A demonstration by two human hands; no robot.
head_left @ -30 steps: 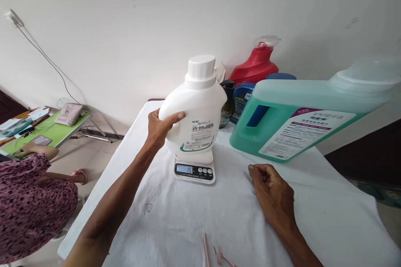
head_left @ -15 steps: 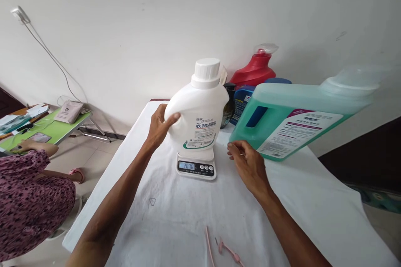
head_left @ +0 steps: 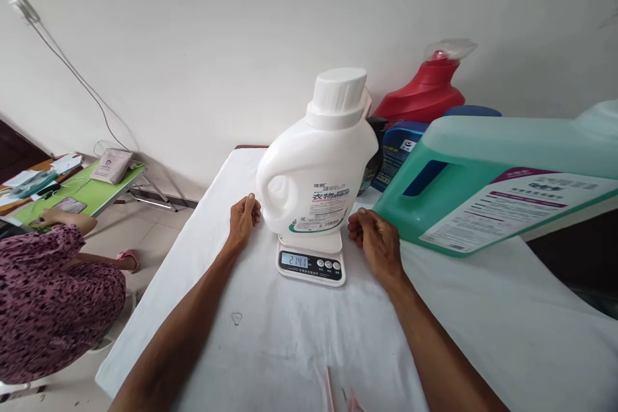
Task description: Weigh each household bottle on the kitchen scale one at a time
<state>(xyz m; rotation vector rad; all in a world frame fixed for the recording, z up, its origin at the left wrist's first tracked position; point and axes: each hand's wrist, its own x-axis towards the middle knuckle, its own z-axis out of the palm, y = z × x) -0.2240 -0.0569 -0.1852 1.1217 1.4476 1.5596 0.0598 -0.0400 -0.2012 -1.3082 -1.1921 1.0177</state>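
Though atop scale [head_left: 311, 266], bottle [head_left: 321, 161] past edges.

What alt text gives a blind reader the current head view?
White capped bottle on a small digital scale that appears to read 2141, between a person's left hand and right hand. A jug of green liquid stands to the right, a red bottle behind.

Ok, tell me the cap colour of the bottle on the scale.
The cap is white; it shows in the head view.
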